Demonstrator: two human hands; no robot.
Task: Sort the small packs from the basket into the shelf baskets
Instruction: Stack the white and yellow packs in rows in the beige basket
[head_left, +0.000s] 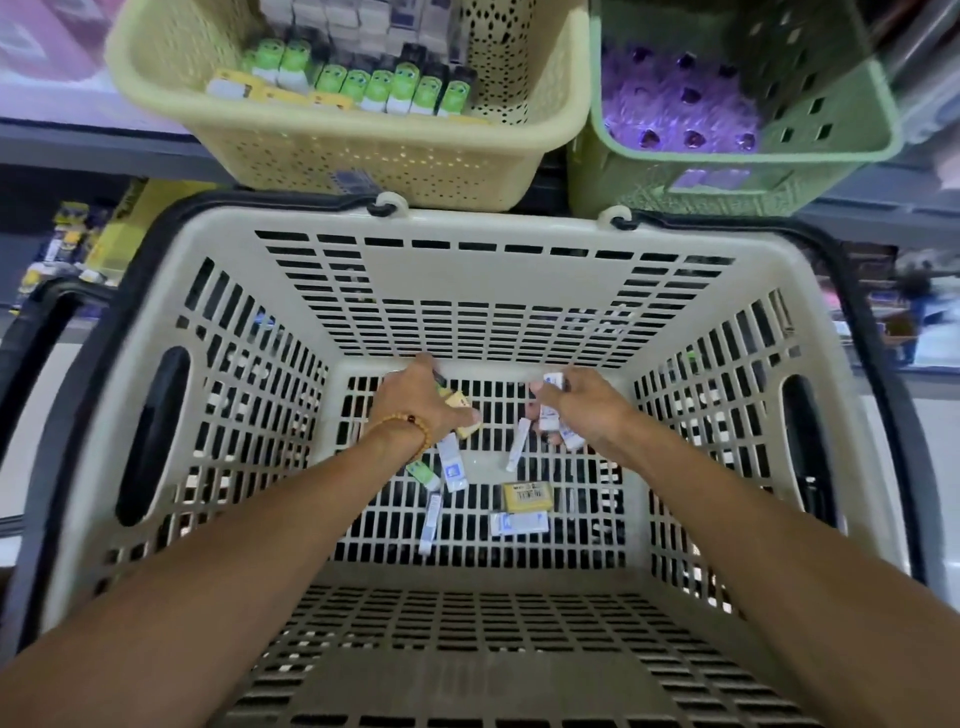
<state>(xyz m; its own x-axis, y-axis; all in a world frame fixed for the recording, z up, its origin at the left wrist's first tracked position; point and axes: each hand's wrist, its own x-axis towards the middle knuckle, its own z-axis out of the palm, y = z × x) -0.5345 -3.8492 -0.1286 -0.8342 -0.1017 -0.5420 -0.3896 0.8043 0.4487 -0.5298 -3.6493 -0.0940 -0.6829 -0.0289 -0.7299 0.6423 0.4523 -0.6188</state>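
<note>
Both my arms reach down into a beige slotted shopping basket (488, 265). My left hand (418, 397), with a bead bracelet at the wrist, holds small yellow packs (460, 402) near the basket's far floor. My right hand (582, 402) grips several small white and blue packs (553, 382). Loose on the basket floor lie several more: a white and blue pack (453, 470), a green and white one (423, 475), a yellow pack (527, 496), and a white one (519, 522).
On the shelf above stands a cream perforated basket (332, 156) holding green and white packs (395, 85) and yellow ones. Beside it on the right is a green basket (831, 140) with purple packs (675, 104). Black handles frame the shopping basket.
</note>
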